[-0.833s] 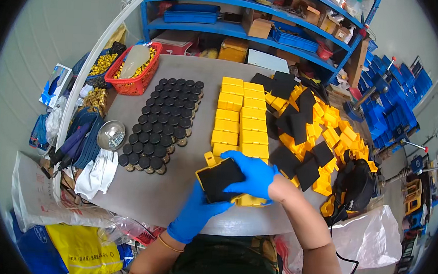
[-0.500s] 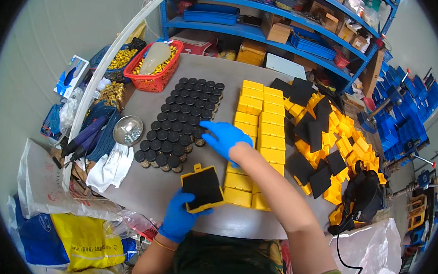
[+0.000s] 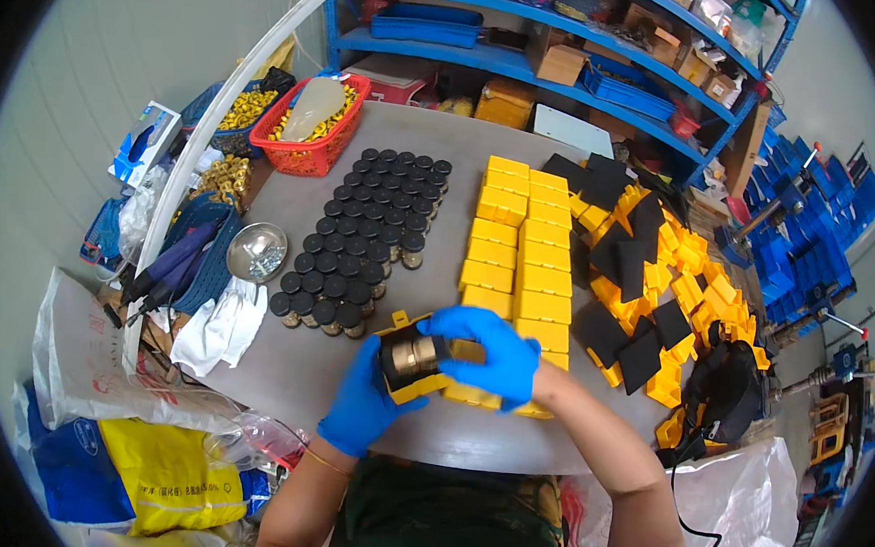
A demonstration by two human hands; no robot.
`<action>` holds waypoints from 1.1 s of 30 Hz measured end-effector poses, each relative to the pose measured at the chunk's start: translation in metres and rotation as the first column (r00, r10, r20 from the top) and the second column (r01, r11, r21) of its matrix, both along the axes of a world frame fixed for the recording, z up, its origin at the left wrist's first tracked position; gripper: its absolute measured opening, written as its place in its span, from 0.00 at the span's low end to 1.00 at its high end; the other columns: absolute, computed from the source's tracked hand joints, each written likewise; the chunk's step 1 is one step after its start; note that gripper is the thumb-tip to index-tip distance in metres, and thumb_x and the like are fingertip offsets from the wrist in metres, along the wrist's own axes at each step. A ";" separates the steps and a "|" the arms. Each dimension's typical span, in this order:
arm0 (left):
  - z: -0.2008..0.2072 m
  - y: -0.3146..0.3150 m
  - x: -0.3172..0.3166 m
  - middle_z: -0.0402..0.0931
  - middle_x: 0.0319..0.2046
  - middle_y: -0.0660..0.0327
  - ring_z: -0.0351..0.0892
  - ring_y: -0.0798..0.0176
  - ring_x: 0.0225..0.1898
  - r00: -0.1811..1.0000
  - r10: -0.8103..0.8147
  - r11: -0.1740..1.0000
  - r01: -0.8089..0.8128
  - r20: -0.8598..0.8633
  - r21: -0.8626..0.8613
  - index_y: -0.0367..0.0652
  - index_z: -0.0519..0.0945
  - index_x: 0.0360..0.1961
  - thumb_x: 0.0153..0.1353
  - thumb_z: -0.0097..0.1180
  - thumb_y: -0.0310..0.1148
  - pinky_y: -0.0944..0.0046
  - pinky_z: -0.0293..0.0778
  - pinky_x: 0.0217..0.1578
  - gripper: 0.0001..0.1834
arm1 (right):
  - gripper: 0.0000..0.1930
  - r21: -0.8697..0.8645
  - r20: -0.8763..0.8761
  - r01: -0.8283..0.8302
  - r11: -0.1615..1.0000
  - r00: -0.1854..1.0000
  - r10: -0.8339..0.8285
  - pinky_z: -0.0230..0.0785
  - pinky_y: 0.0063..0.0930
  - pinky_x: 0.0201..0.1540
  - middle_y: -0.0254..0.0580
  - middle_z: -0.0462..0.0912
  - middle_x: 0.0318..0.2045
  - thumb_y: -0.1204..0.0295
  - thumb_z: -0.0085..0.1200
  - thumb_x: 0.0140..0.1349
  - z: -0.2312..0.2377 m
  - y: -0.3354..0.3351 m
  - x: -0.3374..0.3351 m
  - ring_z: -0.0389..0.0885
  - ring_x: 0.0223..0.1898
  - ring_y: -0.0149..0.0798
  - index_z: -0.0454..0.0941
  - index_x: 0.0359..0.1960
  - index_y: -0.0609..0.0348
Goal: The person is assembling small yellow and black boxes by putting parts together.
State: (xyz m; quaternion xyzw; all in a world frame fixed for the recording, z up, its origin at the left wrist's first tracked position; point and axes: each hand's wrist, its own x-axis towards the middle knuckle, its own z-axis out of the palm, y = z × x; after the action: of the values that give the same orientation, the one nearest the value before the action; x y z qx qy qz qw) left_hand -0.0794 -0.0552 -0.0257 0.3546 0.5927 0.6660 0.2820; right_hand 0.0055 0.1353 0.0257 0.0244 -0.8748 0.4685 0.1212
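My blue-gloved left hand [image 3: 357, 409] grips an open yellow plastic box [image 3: 416, 390] with a black foam lining, tilted above the table's near edge. Over that box, my gloved right hand [image 3: 488, 355] pinches a brass fitting with black ends [image 3: 412, 356], lying sideways at the box's opening. Whether the fitting touches the foam is hard to see. Beyond my hands stand rows of black-capped brass fittings [image 3: 365, 231]. Closed yellow boxes [image 3: 545, 276] are stacked in two columns close to my right hand, which hides part of the nearest ones.
At right lies a heap of loose yellow boxes [image 3: 663, 388] and black foam sheets [image 3: 638, 362], beside a black bag [image 3: 729, 387]. On the left are a metal bowl [image 3: 257, 251] of small parts, a white cloth [image 3: 219, 326] and a red basket [image 3: 309, 155]. Blue shelves [image 3: 515, 63] stand behind.
My right hand has come back from the rows toward me with a brass fitting, taken from the right edge. It is now at the yellow box in my left hand.
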 end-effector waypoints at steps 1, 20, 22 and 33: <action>0.001 0.003 -0.002 0.70 0.53 0.54 0.72 0.54 0.53 1.000 -0.010 1.000 0.010 0.000 0.004 0.47 0.63 0.60 0.62 0.49 0.41 0.54 0.76 0.44 0.25 | 0.21 0.177 -0.148 -0.042 0.983 0.987 0.068 0.64 0.41 0.54 0.47 0.75 0.50 0.65 0.60 0.52 -0.006 0.002 0.008 0.72 0.52 0.52 0.72 0.48 0.54; 0.045 0.001 0.021 0.67 0.54 0.52 0.69 0.55 0.55 0.484 -0.247 0.951 0.288 0.840 0.114 0.37 0.62 0.59 0.59 0.50 0.34 0.55 0.72 0.50 0.28 | 0.35 0.190 0.031 -0.097 0.977 0.995 0.093 0.63 0.38 0.58 0.51 0.70 0.55 0.61 0.60 0.54 0.006 -0.001 0.068 0.69 0.55 0.53 0.58 0.62 0.55; 0.049 0.002 0.015 0.67 0.55 0.51 0.69 0.55 0.55 0.385 -0.335 0.903 0.392 0.860 0.176 0.37 0.62 0.59 0.59 0.49 0.36 0.56 0.72 0.50 0.28 | 0.32 0.153 0.087 -0.153 0.976 0.986 0.141 0.65 0.38 0.55 0.49 0.72 0.53 0.61 0.60 0.54 0.013 0.008 0.072 0.71 0.54 0.50 0.62 0.59 0.54; 0.034 0.012 0.010 0.76 0.41 0.55 0.78 0.63 0.39 0.458 -0.224 0.773 0.621 0.861 -0.129 0.39 0.68 0.55 0.56 0.57 0.40 0.65 0.77 0.33 0.28 | 0.28 0.055 0.203 -0.354 0.934 0.919 0.337 0.61 0.37 0.59 0.46 0.69 0.57 0.63 0.60 0.55 0.033 0.005 0.055 0.69 0.57 0.48 0.66 0.57 0.56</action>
State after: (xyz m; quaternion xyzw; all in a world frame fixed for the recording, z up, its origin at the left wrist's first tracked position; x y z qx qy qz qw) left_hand -0.0697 -0.0432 0.0083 0.0804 0.4163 0.5084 0.7495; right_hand 0.0607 0.1398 0.0583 0.1391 -0.8846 0.4425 -0.0486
